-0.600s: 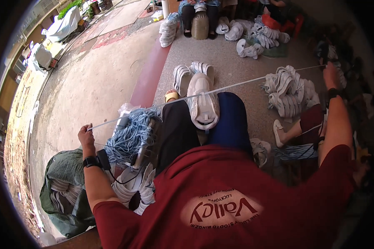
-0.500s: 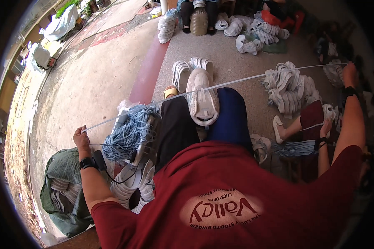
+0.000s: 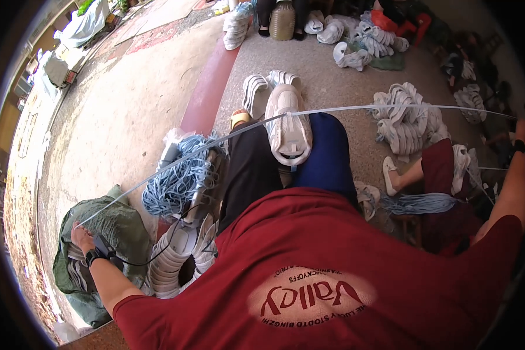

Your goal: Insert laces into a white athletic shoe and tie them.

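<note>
A white sneaker upper [image 3: 289,137] is gripped between my knees, its heel opening toward me. Through its front runs a long pale-blue shoelace [image 3: 344,108], pulled out to both sides. At the lower left, my left hand [image 3: 82,236] is closed on one end of the lace, over a green sack. Far out at the right, my right hand [image 3: 524,131] is closed around the other end, partly lost in the dark rim. A tangled heap of blue laces [image 3: 172,184] lies left of my legs.
Stacked white shoe parts [image 3: 172,262] stand beside the open green sack [image 3: 122,216]. More white uppers [image 3: 402,122] are piled on the right. Close by on that side sits a co-worker, whose white shoe [image 3: 389,175] and blue lace bundle [image 3: 423,203] show. Other people sit beyond.
Both hands have moved farther apart, drawing the lace wider. My left hand has gone down and left over the sack; my right hand has gone outward and slightly down.
</note>
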{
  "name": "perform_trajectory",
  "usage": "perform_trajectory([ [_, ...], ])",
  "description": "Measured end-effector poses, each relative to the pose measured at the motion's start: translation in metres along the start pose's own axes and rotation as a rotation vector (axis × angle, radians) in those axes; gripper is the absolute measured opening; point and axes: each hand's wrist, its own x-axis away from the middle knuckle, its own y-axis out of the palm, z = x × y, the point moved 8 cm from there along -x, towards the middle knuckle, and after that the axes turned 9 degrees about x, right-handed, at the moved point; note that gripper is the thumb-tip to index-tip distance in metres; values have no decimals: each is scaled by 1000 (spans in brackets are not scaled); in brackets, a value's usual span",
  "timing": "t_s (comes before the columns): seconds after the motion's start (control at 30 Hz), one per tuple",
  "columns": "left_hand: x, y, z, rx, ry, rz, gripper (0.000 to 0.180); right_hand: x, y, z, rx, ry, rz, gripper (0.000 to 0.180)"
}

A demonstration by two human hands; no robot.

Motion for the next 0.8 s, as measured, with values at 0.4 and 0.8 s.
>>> perform_trajectory([
  [0.4,327,228,-186,-302,-887,-1326,28,524,2,-418,-1259,-785,-1976,12],
  [0.8,635,420,-8,-311,1184,-1908,22,573,-92,-514,-1137,-1320,-378,8],
])
